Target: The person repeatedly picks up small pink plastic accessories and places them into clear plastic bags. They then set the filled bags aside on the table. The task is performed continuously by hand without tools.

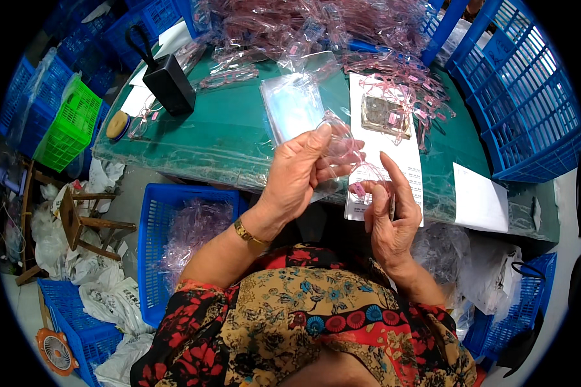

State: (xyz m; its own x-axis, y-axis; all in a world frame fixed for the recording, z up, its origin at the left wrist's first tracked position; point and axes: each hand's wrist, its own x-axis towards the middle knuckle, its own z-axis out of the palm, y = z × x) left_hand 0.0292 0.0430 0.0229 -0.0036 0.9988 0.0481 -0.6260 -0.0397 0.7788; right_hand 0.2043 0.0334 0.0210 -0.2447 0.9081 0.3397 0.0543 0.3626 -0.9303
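My left hand point(297, 164) holds a pair of clear pink eyeglasses point(368, 173) over the front edge of the green table point(226, 119). Clear plastic film shows around its fingers. At the other side of these glasses is my right hand point(397, 222), its index finger stretched up and its thumb and other fingers bent in at the lower lens. A small pink tag point(359, 189) hangs by that lens. Something thin and dark point(392, 206) shows beside the right thumb; its kind is unclear. Beyond the left hand lies a stack of clear plastic sleeves point(294, 103).
Pink glasses in clear bags point(323, 26) are heaped at the back. More tagged glasses point(426, 97) lie around a block-shaped item point(384, 116) on white paper. A black box point(169, 84) stands left. Blue crates point(523, 97) flank the table; another point(152, 251) holds bagged items below.
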